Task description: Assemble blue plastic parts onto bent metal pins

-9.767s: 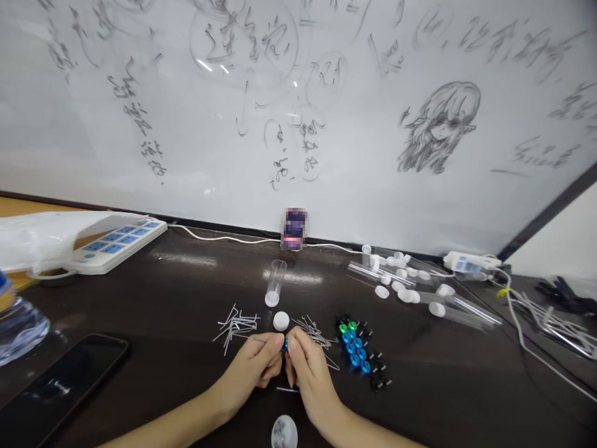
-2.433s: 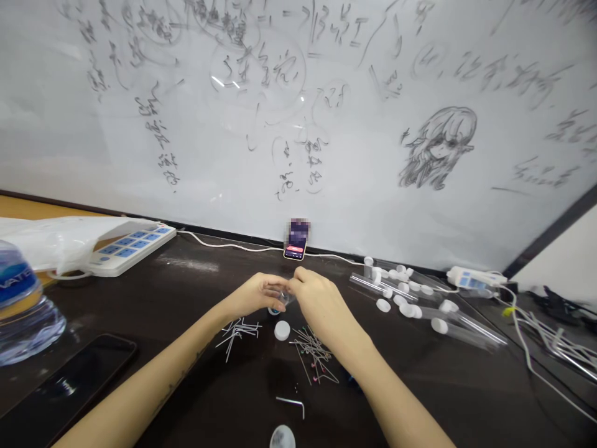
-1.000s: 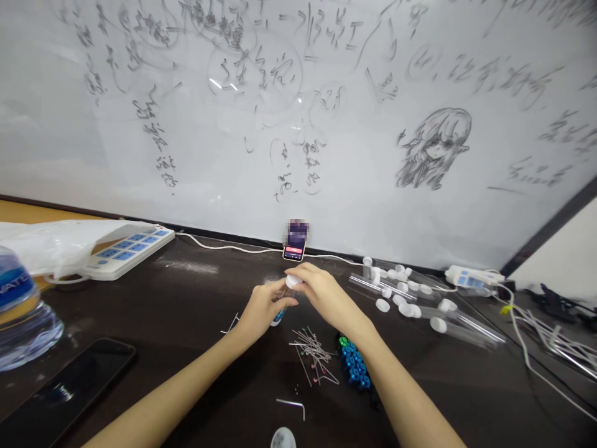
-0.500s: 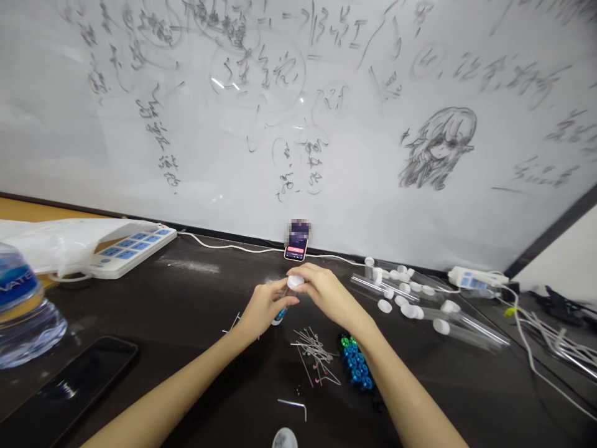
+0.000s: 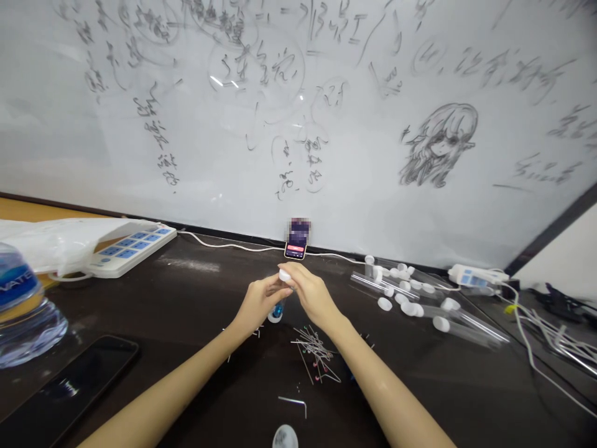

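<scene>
My left hand (image 5: 257, 305) is closed around an upright clear plastic tube, mostly hidden by the fingers. Low in the tube shows a blue piece (image 5: 278, 309), above a white bottom cap (image 5: 275, 319). My right hand (image 5: 312, 295) pinches a white cap (image 5: 284, 275) at the top of the tube; whether the cap is seated cannot be seen. Nearest to the hands on the table lies a pile of thin metal rods (image 5: 313, 351), some with coloured tips. An L-shaped metal rod (image 5: 296, 401) lies closer to me, beyond a white rounded object (image 5: 284, 437).
Clear tubes (image 5: 471, 326) and loose white caps (image 5: 385, 304) lie at the right. A phone (image 5: 296, 239) leans on the whiteboard (image 5: 354, 205). At left are a water bottle (image 5: 23, 311), a dark phone (image 5: 69, 389) and a power strip (image 5: 133, 249); cables run at right.
My right hand has moved left with the white cap, closer to my left hand over the tube. My right forearm now hides most of the blue and green pieces on the table.
</scene>
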